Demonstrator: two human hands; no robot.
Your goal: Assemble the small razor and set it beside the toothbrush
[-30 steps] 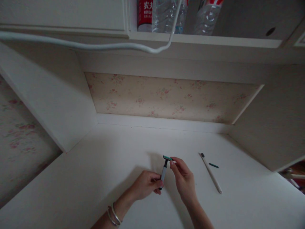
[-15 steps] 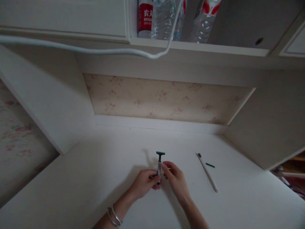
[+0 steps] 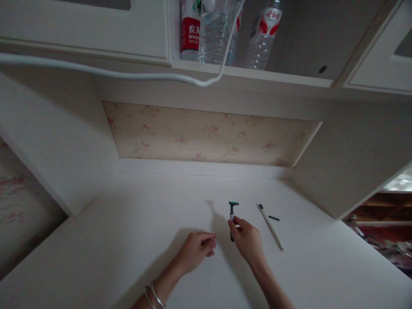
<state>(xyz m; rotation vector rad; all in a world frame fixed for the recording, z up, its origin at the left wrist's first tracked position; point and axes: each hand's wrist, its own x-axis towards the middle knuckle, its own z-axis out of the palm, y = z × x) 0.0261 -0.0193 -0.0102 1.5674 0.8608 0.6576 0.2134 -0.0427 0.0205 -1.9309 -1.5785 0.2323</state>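
Shelf (image 3: 289, 79): bottle (image 3: 190, 37) labelled "农夫"; fingers (image 3: 242, 224) hold razor (image 3: 232, 213).

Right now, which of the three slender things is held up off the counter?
The green-topped razor: the right hand holds it upright, whereas the longer white toothbrush and the short dark strip both lie on the counter.

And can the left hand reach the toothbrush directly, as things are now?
Probably not directly: the right hand, holding the razor, is between the left hand and the toothbrush.

Razor (image 3: 231, 214) in right hand (image 3: 249, 241), left hand (image 3: 195, 250) nearby, toothbrush (image 3: 271, 227) on white tabletop (image 3: 151, 206).
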